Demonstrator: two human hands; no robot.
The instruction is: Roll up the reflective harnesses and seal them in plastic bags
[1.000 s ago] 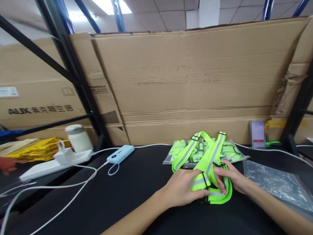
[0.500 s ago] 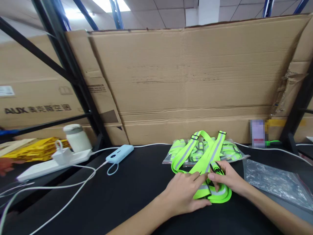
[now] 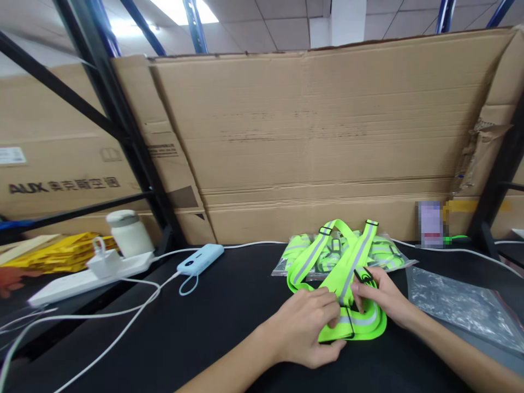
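Far left of frame: yellow packets (image 3: 61, 252), a white power strip (image 3: 88, 275) with a white charger (image 3: 100, 263) plugged in and a white jar (image 3: 127, 232) just behind it. White cables (image 3: 123, 305) trail across the black surface (image 3: 213, 316). Light blue power bank (image 3: 200, 258) left of centre, near the cardboard wall (image 3: 311, 136).

Lower centre: left hand (image 3: 307, 327) lies on the near-left part of the neon green reflective strap vest (image 3: 347, 284), fingers curled together and pressing the folded bands down. The vest is fluorescent yellow-green webbing with grey reflective stripes and black buckles; the lower part is bundled flat on the surface, two bands rise in an inverted V toward the back. Right hand (image 3: 382, 297) just right of it, fingers pinched shut on a band near a black buckle.

Behind the vest: clear bags of packed green vests (image 3: 380, 252). Right edge: empty clear plastic bag (image 3: 462, 305) lying flat.
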